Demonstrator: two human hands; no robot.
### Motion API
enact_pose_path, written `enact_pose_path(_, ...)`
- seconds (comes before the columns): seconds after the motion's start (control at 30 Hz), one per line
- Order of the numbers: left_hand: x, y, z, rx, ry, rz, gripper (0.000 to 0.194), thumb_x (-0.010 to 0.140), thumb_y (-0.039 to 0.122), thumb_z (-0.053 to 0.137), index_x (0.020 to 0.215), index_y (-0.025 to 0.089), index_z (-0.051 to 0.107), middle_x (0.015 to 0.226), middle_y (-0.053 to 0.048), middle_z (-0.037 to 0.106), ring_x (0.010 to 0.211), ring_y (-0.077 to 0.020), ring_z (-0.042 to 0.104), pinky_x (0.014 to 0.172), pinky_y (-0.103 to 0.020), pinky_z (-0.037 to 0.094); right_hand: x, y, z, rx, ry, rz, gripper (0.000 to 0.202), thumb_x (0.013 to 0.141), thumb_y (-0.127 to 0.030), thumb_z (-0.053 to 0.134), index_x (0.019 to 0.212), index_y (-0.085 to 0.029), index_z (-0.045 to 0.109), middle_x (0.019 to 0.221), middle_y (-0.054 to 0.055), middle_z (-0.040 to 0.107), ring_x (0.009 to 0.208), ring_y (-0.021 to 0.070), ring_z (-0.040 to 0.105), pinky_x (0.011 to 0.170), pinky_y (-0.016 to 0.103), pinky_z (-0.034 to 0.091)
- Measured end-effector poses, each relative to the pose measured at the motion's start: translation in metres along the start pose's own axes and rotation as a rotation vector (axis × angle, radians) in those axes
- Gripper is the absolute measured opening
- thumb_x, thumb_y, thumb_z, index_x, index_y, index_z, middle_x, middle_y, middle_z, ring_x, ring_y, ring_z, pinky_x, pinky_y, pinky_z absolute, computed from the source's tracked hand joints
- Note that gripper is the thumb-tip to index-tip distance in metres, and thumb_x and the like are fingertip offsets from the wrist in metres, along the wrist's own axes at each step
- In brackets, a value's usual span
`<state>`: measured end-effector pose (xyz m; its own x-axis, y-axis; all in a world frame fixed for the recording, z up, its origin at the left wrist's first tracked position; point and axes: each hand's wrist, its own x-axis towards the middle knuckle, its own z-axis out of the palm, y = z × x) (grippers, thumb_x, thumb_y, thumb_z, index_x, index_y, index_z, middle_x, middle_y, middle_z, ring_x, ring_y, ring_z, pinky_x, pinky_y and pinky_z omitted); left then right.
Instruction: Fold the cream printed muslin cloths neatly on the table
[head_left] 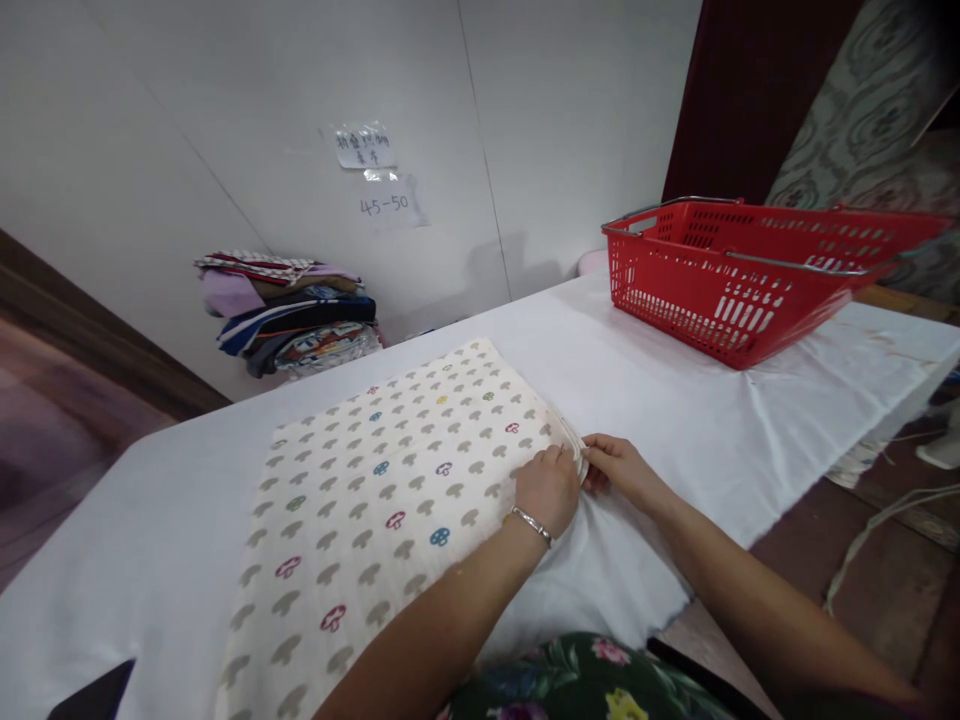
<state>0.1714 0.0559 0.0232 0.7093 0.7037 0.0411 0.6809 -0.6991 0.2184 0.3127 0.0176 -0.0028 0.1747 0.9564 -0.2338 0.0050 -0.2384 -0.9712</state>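
Observation:
A cream cloth (pixel 420 430) printed with grey and coloured mushrooms lies flat on the white-covered table, folded in layers along its right edge. My left hand (pixel 549 490), with a silver bracelet at the wrist, is closed over the cloth's near right corner. Just to its right, my right hand (pixel 616 470) pinches the layered edge of that corner between thumb and fingers. Both hands are close together, and the fingertips of the left are partly hidden.
A red plastic basket (pixel 675 290) with metal handles stands at the table's back right. Folded garments (pixel 300 310) are piled beyond the far edge, against the wall. Handwritten paper signs (pixel 365 146) hang above. A dark pointed object (pixel 94 692) shows at the lower left.

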Motion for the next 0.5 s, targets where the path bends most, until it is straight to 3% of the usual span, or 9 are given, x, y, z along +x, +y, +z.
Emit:
enact_pose_path(0.2, -0.0002, 0.0012, -0.0054, -0.092, -0.016, -0.055, 0.026, 0.089, 0.034, 0.036, 0.098, 0.021, 0.057, 0.097, -0.004, 0.058, 0.084, -0.0165, 0.057, 0.068, -0.027, 0.042, -0.0007, -0.0001, -0.0001, 0.025, -0.041, -0.053, 0.035, 0.078, -0.039, 0.049, 0.101, -0.014, 0.059, 0.051, -0.001, 0.06, 0.04, 0.0114, 0.052, 0.041, 0.021, 0.041)
enact_pose_path(0.37, 0.0016, -0.0012, -0.0058, -0.1, -0.023, -0.087, 0.026, 0.088, 0.03, 0.036, 0.092, 0.021, 0.06, 0.091, -0.004, 0.06, 0.08, -0.0159, 0.058, 0.066, -0.026, 0.04, -0.0013, 0.0007, -0.0001, 0.014, -0.078, -0.066, 0.038, 0.078, -0.041, 0.049, 0.104, -0.014, 0.058, 0.051, -0.001, 0.061, 0.041, 0.012, 0.053, 0.044, 0.023, 0.044)
enact_pose_path(0.5, 0.002, -0.004, -0.0047, -0.102, 0.037, -0.107, 0.024, 0.087, 0.028, 0.037, 0.09, 0.021, 0.06, 0.088, -0.003, 0.061, 0.079, -0.016, 0.057, 0.066, -0.026, 0.04, -0.002, -0.0016, 0.0002, 0.017, -0.079, -0.065, 0.038, 0.079, -0.041, 0.048, 0.104, -0.014, 0.058, 0.051, 0.0, 0.061, 0.042, 0.0124, 0.054, 0.044, 0.024, 0.044)
